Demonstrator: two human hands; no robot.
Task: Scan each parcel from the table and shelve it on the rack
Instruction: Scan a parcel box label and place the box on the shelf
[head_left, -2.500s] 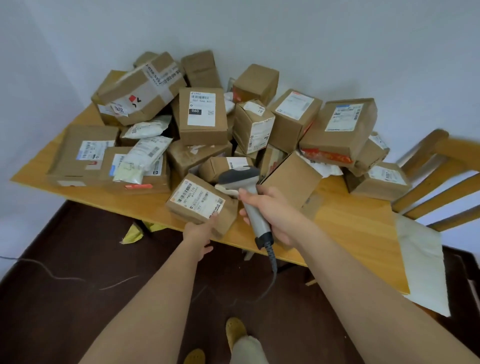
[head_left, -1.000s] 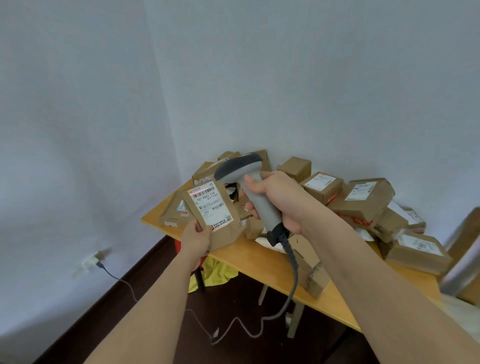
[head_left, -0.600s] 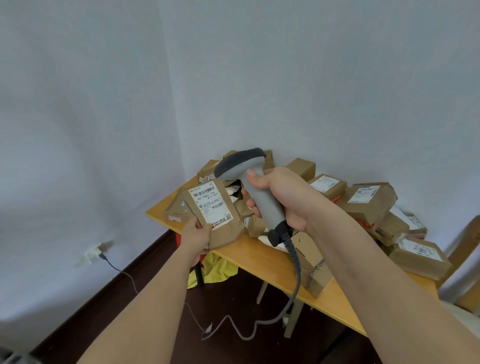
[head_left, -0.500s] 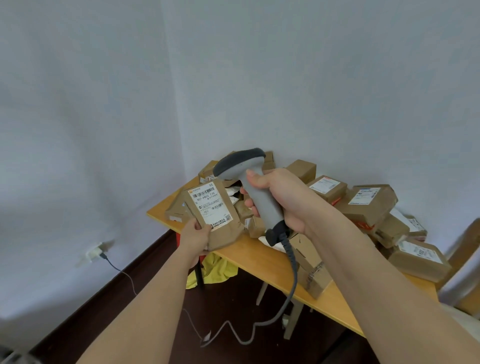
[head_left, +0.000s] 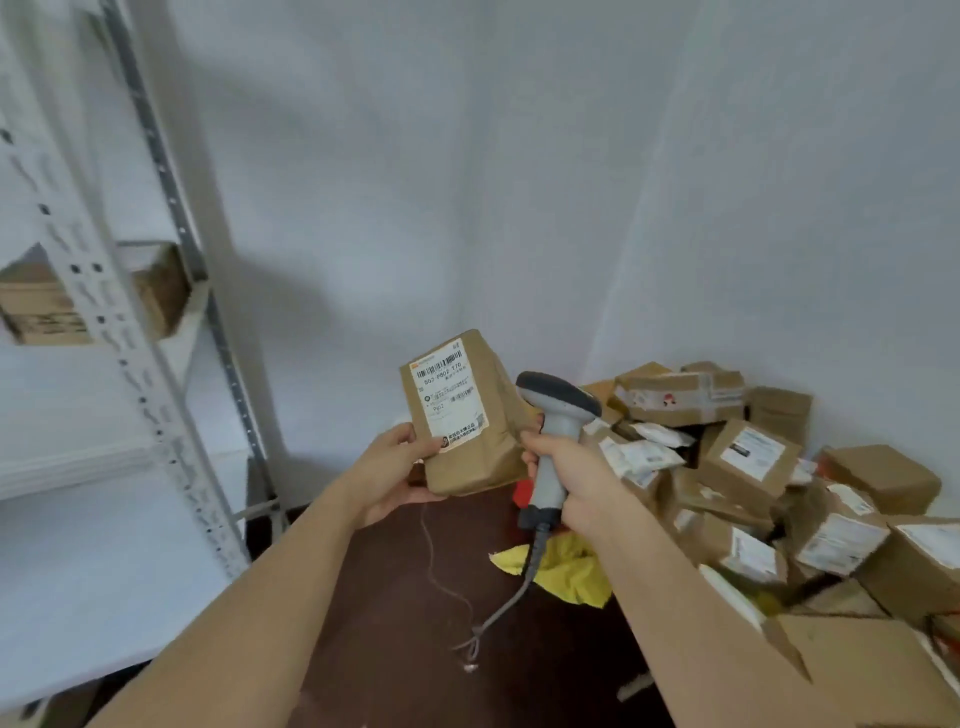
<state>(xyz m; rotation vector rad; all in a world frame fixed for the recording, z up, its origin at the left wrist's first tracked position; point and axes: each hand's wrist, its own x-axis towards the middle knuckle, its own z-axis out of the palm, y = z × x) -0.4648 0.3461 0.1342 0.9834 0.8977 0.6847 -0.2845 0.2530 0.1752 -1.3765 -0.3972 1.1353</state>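
My left hand (head_left: 395, 470) grips a small brown cardboard parcel (head_left: 467, 447) by its lower left corner, holding it upright with its white barcode label (head_left: 449, 397) facing me. Just right of it my right hand (head_left: 576, 480) holds a grey handheld scanner (head_left: 556, 431) by the handle, its dark head level with the parcel's right side. The scanner's cable (head_left: 514, 597) hangs toward the floor. A white metal rack (head_left: 156, 395) stands at the left, its shelves (head_left: 78, 587) pale.
A heap of several brown parcels (head_left: 753, 457) covers the table at the right. One cardboard box (head_left: 47, 306) sits on an upper rack shelf. A yellow cloth (head_left: 566, 569) and a thin wire (head_left: 441, 566) lie on the dark floor.
The view has swung left, bringing the rack into sight and pushing the parcel heap to the right. Both hands carried the parcel and scanner along, away from the table.
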